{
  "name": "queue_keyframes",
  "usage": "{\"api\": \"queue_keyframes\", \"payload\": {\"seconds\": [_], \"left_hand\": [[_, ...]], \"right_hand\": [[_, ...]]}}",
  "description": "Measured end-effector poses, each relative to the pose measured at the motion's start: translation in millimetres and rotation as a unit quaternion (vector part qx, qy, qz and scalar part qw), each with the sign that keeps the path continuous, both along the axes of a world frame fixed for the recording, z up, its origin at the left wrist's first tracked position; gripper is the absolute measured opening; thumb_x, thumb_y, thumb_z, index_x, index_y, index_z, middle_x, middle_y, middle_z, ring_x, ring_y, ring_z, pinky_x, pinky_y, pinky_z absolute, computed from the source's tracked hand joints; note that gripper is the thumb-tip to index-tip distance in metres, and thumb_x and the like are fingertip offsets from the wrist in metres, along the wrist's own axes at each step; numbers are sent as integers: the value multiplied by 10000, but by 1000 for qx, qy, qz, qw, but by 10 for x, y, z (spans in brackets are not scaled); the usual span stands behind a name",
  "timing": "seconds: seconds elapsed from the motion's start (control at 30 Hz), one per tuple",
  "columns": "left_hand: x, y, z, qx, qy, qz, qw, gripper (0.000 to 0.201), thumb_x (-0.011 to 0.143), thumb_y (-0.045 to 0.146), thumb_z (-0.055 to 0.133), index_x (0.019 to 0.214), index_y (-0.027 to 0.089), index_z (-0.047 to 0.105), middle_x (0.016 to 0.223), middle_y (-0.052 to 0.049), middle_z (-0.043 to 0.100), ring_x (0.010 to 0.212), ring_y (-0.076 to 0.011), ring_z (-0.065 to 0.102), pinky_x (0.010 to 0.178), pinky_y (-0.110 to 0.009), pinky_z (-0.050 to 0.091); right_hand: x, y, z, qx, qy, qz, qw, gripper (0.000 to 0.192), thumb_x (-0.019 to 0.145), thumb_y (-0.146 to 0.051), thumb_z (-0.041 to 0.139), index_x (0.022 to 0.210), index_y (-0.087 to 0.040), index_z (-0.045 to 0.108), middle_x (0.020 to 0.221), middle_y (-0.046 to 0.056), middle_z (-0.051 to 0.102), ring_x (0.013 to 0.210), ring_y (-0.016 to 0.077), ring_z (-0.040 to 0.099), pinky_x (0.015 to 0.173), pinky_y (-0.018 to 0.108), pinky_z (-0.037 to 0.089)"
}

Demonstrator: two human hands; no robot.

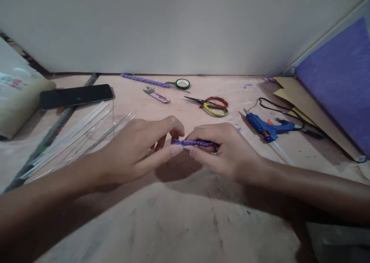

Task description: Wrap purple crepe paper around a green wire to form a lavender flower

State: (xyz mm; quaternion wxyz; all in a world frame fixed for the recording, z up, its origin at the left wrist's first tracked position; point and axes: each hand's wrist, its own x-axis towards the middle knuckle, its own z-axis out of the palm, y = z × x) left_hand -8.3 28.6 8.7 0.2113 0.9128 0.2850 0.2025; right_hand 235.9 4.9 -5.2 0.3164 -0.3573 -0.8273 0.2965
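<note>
A thin purple twisted strip [199, 143], its surface bumpy like crinkled paper or cord, runs between my two hands just above the table. My right hand [228, 149] is closed around it, thumb below and fingers above. At the strip's left end, my left hand [144, 143] pinches with thumb and curled forefinger. The two thumb tips almost meet. Part of the strip is hidden inside my right palm. A similar purple strip on a stem [144, 80] lies at the back of the table.
Scissors [206, 104], thread snips [157, 96] and green tape [182, 84] lie beyond my hands. A blue glue gun [266, 128] with its cord is at right, before a purple sheet [335, 81]. Glue sticks [69, 135], a black phone [76, 96] and a roll [26, 101] occupy the left.
</note>
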Motion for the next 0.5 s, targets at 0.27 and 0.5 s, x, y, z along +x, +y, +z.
{"api": "queue_keyframes", "payload": {"seconds": [0.27,0.5], "left_hand": [[-33,37,19,2,-16,-43,999,130,1107,245,579,1033,218,682,760,77,645,635,-86,558,621,-223,384],[-51,47,-27,23,-1,-30,999,280,1132,318,549,920,191,681,661,74,559,553,-100,480,564,-281,315]], "right_hand": [[15,7,25,-31,12,-2,999,166,990,-177,675,888,-107,786,719,-25,638,632,84,504,584,231,363],[17,-12,-3,62,11,5,998,85,925,-70,682,918,-76,767,785,-3,675,674,80,539,657,220,397]]}}
